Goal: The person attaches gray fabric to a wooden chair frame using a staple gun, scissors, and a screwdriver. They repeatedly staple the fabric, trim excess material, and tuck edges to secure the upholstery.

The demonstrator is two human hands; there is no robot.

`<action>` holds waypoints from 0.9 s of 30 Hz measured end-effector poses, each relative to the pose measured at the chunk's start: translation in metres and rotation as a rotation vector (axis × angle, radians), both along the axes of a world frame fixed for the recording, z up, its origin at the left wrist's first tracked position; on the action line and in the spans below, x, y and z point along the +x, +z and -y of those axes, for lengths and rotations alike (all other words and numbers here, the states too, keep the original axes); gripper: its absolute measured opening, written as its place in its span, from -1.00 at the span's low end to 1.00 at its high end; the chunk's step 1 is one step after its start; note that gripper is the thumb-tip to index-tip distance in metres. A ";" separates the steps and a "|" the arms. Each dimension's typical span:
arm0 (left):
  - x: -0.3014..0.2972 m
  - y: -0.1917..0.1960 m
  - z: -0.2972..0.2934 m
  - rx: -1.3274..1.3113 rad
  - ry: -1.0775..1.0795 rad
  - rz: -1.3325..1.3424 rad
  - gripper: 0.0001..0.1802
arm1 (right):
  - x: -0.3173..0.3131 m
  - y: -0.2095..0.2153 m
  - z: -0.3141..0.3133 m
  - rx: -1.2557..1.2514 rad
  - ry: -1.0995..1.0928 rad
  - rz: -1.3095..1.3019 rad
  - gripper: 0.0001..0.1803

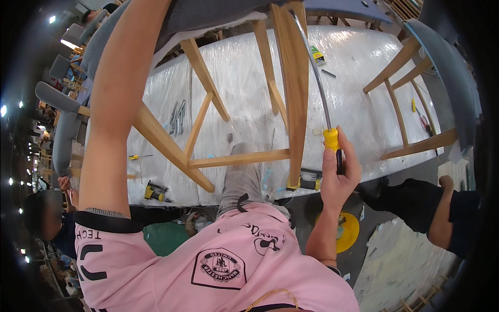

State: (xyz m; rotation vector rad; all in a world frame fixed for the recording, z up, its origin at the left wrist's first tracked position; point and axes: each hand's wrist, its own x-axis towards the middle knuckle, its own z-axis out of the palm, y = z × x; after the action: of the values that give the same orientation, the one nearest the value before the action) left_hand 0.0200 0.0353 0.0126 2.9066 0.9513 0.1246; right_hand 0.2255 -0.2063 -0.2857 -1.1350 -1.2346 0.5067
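Note:
My right hand [341,174] is closed round the yellow and black handle of a long screwdriver [325,101]. Its thin metal shaft slants up along a wooden leg [298,78] of a chair, toward the top of that leg beside the grey seat [208,15]. The tip is too small to make out there. The chair's wooden legs and crossbar [239,158] point down toward me. My left forearm [117,99] reaches up past the seat's left part and runs out at the top edge, so the left hand does not show.
A plastic-wrapped tabletop [343,47] carries metal bars [178,117], yellow and black power tools [155,191], a small screwdriver [139,156] and a yellow-green box [316,54]. Another chair [439,78] lies at the right. People sit on both sides; a yellow basin [348,232] is on the floor.

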 end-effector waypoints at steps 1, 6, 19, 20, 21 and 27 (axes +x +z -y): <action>0.001 0.001 0.000 -0.023 -0.013 0.007 -0.27 | 0.000 0.004 -0.001 -0.012 0.000 0.022 -0.59; 0.002 0.002 0.006 -0.011 -0.014 -0.009 -0.27 | 0.003 0.013 -0.004 -0.024 0.007 0.070 -0.59; 0.003 0.002 0.007 -0.068 0.072 0.011 -0.25 | 0.006 0.022 -0.002 -0.042 0.020 0.102 -0.58; 0.003 0.002 0.006 -0.069 0.063 0.013 -0.24 | 0.006 0.024 -0.001 -0.049 0.017 0.102 -0.58; 0.002 0.001 0.007 -0.061 0.054 0.008 -0.24 | 0.005 0.024 0.000 -0.057 0.017 0.102 -0.58; 0.000 0.001 0.016 -0.011 0.111 -0.029 -0.24 | -0.014 0.009 -0.018 0.034 -0.004 0.014 -0.61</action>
State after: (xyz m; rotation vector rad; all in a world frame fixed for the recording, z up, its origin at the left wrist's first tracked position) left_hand 0.0202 0.0193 0.0136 2.8535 1.1141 0.0840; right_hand 0.2112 -0.1883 -0.2766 -1.1137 -1.2484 0.4744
